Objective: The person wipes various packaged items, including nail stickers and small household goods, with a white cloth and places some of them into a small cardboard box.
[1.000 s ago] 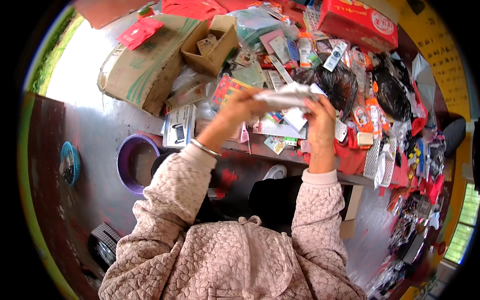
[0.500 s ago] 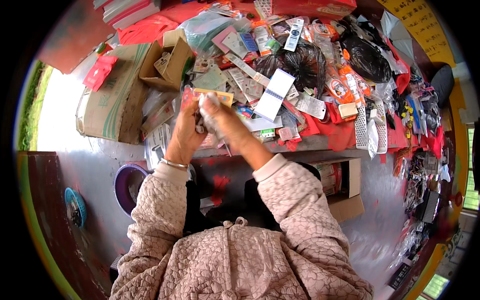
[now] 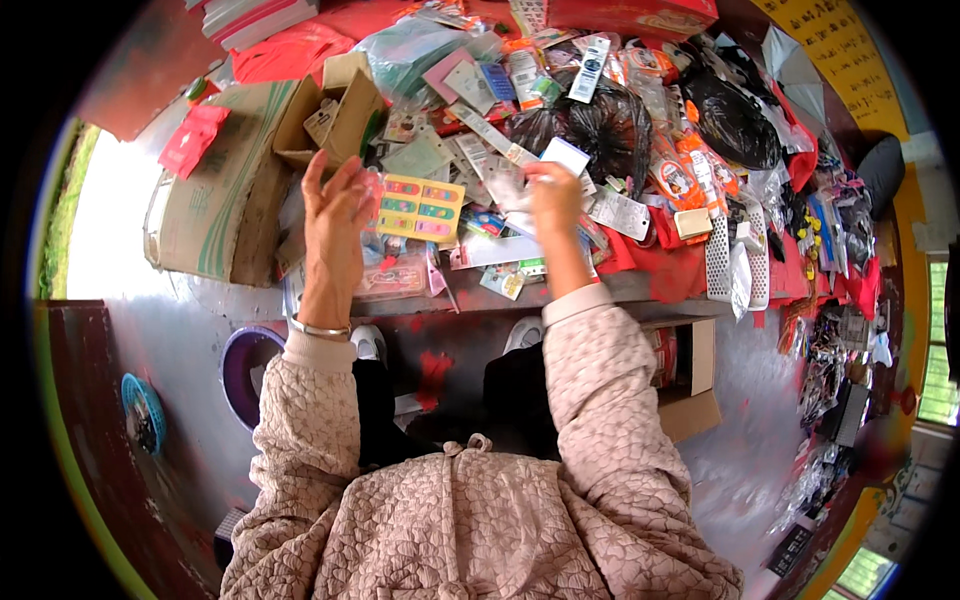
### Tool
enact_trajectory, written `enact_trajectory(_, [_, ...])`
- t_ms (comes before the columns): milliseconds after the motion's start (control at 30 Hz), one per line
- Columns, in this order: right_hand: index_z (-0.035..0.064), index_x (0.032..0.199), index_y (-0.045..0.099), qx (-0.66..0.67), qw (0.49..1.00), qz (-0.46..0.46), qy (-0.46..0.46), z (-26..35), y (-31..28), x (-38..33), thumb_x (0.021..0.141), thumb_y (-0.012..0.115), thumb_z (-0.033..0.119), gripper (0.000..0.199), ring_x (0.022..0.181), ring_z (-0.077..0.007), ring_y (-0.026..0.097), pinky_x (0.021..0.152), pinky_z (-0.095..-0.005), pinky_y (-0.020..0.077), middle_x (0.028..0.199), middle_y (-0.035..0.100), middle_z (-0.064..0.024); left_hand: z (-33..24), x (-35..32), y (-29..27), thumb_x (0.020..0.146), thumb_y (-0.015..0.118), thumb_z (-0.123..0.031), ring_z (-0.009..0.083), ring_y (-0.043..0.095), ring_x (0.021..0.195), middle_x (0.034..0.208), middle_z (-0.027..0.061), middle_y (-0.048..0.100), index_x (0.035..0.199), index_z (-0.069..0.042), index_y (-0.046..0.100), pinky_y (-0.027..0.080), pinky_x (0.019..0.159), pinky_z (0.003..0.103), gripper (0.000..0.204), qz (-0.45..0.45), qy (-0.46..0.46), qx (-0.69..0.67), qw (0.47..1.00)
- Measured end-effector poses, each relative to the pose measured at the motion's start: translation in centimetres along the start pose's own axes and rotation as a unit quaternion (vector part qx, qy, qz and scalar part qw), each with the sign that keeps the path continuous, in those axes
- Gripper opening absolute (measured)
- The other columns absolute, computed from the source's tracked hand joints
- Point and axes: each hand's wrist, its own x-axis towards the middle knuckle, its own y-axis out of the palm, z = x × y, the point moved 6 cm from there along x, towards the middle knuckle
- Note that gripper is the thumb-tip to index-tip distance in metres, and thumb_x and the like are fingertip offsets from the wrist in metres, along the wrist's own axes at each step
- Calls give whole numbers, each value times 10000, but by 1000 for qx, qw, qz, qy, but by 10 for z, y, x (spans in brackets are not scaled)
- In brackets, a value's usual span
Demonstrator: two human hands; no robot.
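My left hand [image 3: 335, 225] is raised over the near left part of the pile, open with its fingers apart and holding nothing I can see. Just right of its fingertips lies a yellow card [image 3: 420, 208] with rows of small colourful oblong shapes. My right hand [image 3: 555, 200] is closed at the fingertips on a crumpled white tissue-like piece [image 3: 515, 203], blurred by motion. Behind that hand, a white notepad [image 3: 566, 155] is partly covered. Below the yellow card rests a clear pinkish case [image 3: 393, 278].
A large cardboard box [image 3: 215, 190] and a smaller open box [image 3: 340, 115] stand left. Black plastic bags [image 3: 608, 130], orange packets [image 3: 680, 180] and a white perforated basket [image 3: 718, 265] fill the right side. On the floor are a purple bucket [image 3: 240, 375], a blue basket [image 3: 143, 412] and another carton [image 3: 690, 410].
My hands, together over the white piece before, have parted. The left moved left and opened; the right moved right with the white piece. The yellow card is now uncovered.
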Motion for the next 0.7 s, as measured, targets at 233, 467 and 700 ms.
enact_trajectory(233, [51, 758, 648, -84, 977, 196, -11, -5, 24, 21, 690, 616, 192, 160, 659, -227, 614, 609, -332, 463, 701, 629, -136, 33, -6, -1, 843, 465, -38, 150, 571, 798, 959, 114, 591, 1034, 27, 500, 482, 745, 260, 205, 21, -234, -157, 959])
enact_trajectory(467, [26, 872, 598, -464, 808, 315, -181, -68, 95, -37, 660, 668, 279, 338, 764, -306, 628, 672, -396, 489, 751, 634, -177, 28, -5, -1, 857, 452, -50, 104, 542, 752, 902, 67, 599, 1001, 0, 522, 453, 700, 211, 168, 32, -228, -132, 964])
enact_trajectory(700, [-1, 948, 521, -540, 736, 349, -213, -88, 82, -55, 556, 750, 203, 498, 717, -259, 643, 625, -332, 501, 773, 640, -160, 32, -1, -4, 859, 454, -65, 91, 532, 744, 884, 51, 602, 981, -21, 539, 440, 691, 204, 154, 25, -233, -129, 964])
